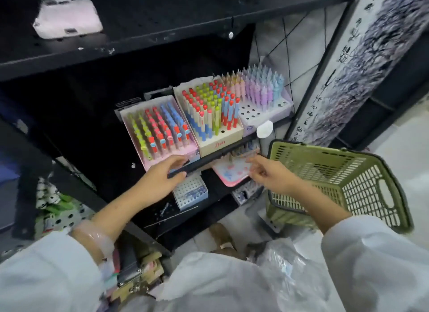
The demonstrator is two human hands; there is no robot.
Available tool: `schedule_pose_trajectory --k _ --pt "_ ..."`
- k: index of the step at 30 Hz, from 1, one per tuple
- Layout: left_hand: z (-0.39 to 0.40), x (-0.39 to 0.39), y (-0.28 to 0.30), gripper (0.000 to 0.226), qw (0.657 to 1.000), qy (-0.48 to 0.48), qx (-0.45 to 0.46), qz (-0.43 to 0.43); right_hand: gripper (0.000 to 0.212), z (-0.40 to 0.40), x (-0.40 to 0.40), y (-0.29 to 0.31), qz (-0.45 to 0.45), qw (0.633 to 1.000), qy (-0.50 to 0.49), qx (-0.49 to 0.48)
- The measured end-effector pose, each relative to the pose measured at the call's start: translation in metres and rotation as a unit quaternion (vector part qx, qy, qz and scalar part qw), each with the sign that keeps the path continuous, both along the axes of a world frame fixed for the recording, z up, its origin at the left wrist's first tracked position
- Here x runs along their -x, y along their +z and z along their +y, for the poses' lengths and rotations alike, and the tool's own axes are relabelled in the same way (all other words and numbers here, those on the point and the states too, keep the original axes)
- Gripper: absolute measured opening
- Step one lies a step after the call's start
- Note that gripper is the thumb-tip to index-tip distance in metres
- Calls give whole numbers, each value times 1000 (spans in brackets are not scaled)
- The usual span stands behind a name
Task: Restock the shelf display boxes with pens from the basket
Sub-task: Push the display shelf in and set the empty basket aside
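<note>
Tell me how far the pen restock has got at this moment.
Mostly done, apparently: the pink box and the middle box look nearly full, and the green basket shows no pens. In hand: nothing clear; the left hand rests on the shelf edge, and the right hand reaches toward the shelf below. Left: empty holes in the right box.

1. Black perforated metal shelving unit (162, 17), several tiers, back panel dark and in shadow.
2. Behind, at right: pale grey wall with thin black wire grid (287, 56).
3. Leaning beside the shelving: long scroll with black ink painting and brush writing (362, 63).
4. Below: light grey smooth floor (401, 149).
5. On top tier: blurred pale pink rectangular box (67, 17).
</note>
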State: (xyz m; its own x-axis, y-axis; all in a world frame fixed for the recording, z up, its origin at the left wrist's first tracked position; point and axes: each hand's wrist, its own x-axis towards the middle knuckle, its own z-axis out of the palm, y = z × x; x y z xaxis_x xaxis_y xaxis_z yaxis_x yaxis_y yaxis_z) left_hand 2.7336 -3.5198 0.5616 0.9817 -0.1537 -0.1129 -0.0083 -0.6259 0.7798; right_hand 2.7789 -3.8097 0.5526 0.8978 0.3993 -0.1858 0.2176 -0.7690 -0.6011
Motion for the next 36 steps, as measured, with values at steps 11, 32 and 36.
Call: schedule_pose_trajectory --k 11,32,36 --pt "-22 76 -65 30 987 -62 57 137 30 -20 149 -50 103 981 -165 -12" --pt "-129 130 -155 32 983 1 127 132 26 -107 229 -117 101 966 -236 20" --pt "-170 177 -214 33 979 3 116 165 29 -140 244 -173 103 966 -237 20"
